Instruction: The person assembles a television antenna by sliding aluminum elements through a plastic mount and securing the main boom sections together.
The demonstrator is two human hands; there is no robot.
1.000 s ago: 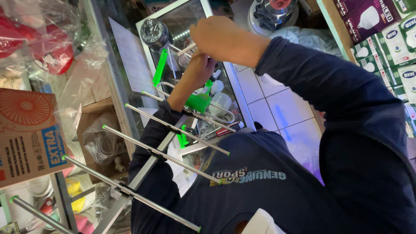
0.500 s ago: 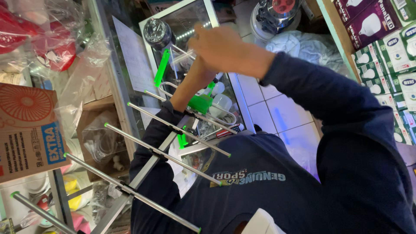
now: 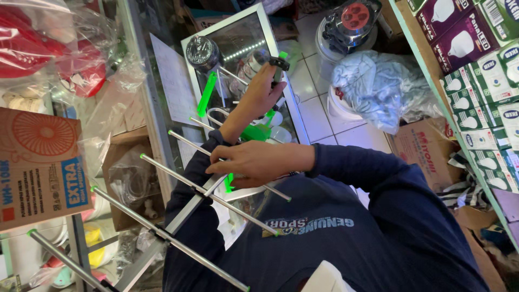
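Note:
A metal aerial (image 3: 178,216) lies across my lap: a long aluminium boom with several cross rods tipped in green and green plastic clips (image 3: 206,94). My left hand (image 3: 262,92) reaches up along the boom and grips a small black and green piece (image 3: 279,62) at its far end. My right hand (image 3: 254,162) comes in from the right in a dark blue sleeve. It is closed over the boom near a green clip (image 3: 229,183), between two cross rods.
A glass display case (image 3: 238,32) stands behind the aerial. A cardboard fan box (image 3: 38,162) and bagged red goods (image 3: 32,48) are at left. Light-bulb boxes (image 3: 476,70) fill the right shelf. A bagged bundle on a bucket (image 3: 378,86) sits on the tiled floor.
My right hand has dropped from the aerial's far end down to the boom near my chest. My left hand has slid up and taken the far end piece.

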